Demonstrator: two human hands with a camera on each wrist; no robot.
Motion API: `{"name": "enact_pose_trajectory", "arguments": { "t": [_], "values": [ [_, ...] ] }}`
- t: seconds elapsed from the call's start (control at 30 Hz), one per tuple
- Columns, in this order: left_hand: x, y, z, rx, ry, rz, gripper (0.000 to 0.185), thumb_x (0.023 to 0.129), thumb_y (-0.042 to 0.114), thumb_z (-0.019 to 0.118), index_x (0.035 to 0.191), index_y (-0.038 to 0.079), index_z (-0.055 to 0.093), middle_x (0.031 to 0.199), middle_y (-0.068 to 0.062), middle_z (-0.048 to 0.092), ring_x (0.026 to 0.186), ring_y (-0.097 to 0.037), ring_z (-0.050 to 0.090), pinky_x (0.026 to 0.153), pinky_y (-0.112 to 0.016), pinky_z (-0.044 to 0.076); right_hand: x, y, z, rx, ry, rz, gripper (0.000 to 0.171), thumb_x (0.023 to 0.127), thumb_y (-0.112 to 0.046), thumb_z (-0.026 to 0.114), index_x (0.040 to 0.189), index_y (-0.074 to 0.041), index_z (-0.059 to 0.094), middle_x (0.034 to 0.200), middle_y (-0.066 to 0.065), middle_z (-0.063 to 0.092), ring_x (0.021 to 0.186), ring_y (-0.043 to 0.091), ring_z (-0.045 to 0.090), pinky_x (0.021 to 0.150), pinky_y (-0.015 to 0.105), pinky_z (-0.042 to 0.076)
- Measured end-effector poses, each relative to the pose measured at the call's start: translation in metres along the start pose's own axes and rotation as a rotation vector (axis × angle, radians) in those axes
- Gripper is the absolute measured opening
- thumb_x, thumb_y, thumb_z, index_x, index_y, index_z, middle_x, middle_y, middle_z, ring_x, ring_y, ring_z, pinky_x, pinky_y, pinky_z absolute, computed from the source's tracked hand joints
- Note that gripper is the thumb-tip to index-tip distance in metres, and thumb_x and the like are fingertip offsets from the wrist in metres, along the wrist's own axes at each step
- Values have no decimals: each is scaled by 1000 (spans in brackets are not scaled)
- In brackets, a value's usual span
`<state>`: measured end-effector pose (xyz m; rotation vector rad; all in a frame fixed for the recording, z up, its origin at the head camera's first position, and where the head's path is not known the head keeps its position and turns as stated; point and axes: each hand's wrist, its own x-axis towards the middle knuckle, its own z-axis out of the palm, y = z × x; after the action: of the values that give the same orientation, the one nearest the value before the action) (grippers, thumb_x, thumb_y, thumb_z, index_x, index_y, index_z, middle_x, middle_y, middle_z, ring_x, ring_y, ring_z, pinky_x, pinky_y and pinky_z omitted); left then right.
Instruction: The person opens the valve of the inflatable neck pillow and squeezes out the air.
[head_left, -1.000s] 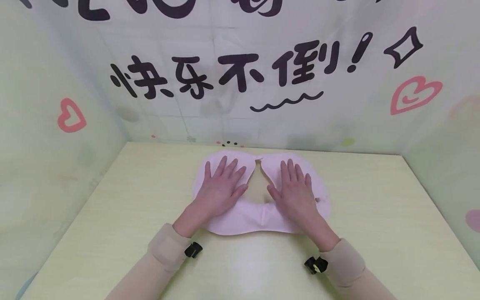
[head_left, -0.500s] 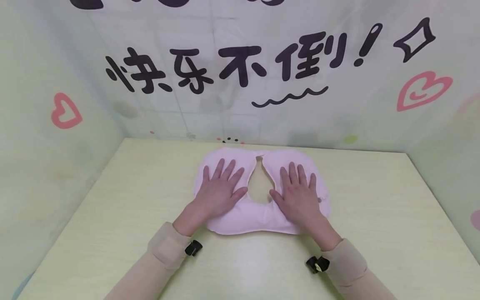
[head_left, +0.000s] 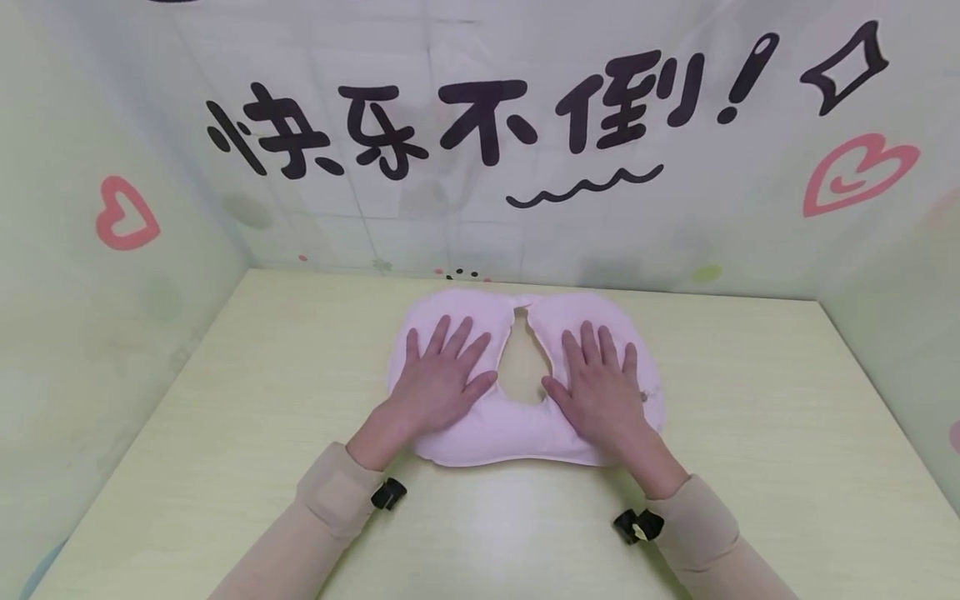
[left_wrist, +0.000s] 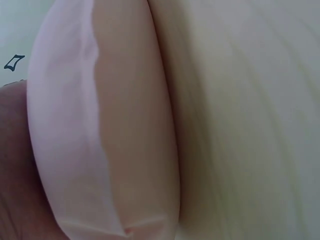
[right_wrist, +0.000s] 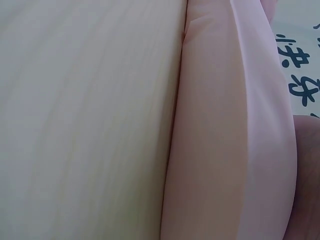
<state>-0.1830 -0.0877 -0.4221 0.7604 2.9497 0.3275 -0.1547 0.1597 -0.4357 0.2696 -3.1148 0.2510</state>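
Note:
A pale pink U-shaped neck pillow (head_left: pixel 517 433) lies flat on the light yellow-green table (head_left: pixel 750 433), its two arms meeting at the far side. My left hand (head_left: pixel 438 375) presses palm down on the left arm with fingers spread straight. On the right arm my right hand (head_left: pixel 600 383) lies the same way. The left wrist view is filled by the pillow's puffed side (left_wrist: pixel 100 140) against the table (left_wrist: pixel 250 125). In the right wrist view the pillow edge (right_wrist: pixel 225 140) meets the tabletop (right_wrist: pixel 85 120), with a bit of the hand at the far right.
Printed backdrop walls (head_left: pixel 480 133) with black characters and pink hearts close in the table at the back and both sides. Bare tabletop lies left, right and in front of the pillow. Beige sleeves (head_left: pixel 330 500) cover both forearms.
Both hands stay flat on the pillow. The pillow looks slightly more compact, and the view has tilted down a little.

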Motion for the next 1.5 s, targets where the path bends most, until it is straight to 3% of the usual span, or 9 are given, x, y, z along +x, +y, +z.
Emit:
{"name": "enact_pose_trajectory", "arguments": {
  "t": [0.43,0.6,0.73,0.87,1.0,1.17,1.33,1.5],
  "values": [
    [0,-1,0,-20,-56,-7,63,108,53,39,162,22,34,171,-11,14,156,-41,1,115,-73,-2,-2,0,1,20,18,-3,78,104,-49,53,161,-2,27,166,27,17,153,45,11,117,71,6],
    [8,-8,-13,-91,-106,17,64,109,51,37,164,19,28,171,-13,8,155,-41,-2,114,-74,-3,6,0,-7,62,104,-19,80,104,-46,53,161,0,22,166,31,11,153,49,10,115,74,8],
    [25,-13,-30,-118,-6,36,64,109,48,39,164,17,27,170,-16,11,156,-41,-2,114,-75,-3,22,0,-25,94,198,-16,78,105,-43,53,161,0,21,164,33,14,152,50,12,114,75,9],
    [44,-15,-31,-80,59,58,60,110,48,38,163,19,33,171,-12,16,156,-39,0,115,-74,0,38,1,-34,109,201,-4,76,106,-44,52,162,-2,22,165,32,12,153,49,8,114,74,6],
    [55,-17,-19,-33,8,60,58,110,48,37,161,22,37,171,-7,15,156,-39,1,115,-74,2,49,6,-22,85,154,2,75,106,-45,51,162,-4,24,167,30,8,153,48,5,115,74,6],
    [56,-20,-7,-13,-67,-6,60,110,50,36,163,24,31,171,-8,14,156,-40,0,116,-73,2,49,13,-2,48,86,13,73,105,-46,51,161,-4,28,166,30,10,153,48,8,115,74,7],
    [57,-21,-4,10,-139,-32,64,109,53,35,165,25,25,172,-10,11,156,-39,-2,116,-72,2,46,17,5,12,84,22,70,105,-45,51,160,-5,32,165,31,17,152,49,13,115,74,9],
    [57,-23,-4,3,-151,-39,63,109,53,35,165,26,26,172,-10,11,156,-39,-1,116,-73,2,47,17,5,-10,81,16,70,106,-47,49,160,-6,31,164,30,19,152,48,14,115,74,9]
  ]
}}
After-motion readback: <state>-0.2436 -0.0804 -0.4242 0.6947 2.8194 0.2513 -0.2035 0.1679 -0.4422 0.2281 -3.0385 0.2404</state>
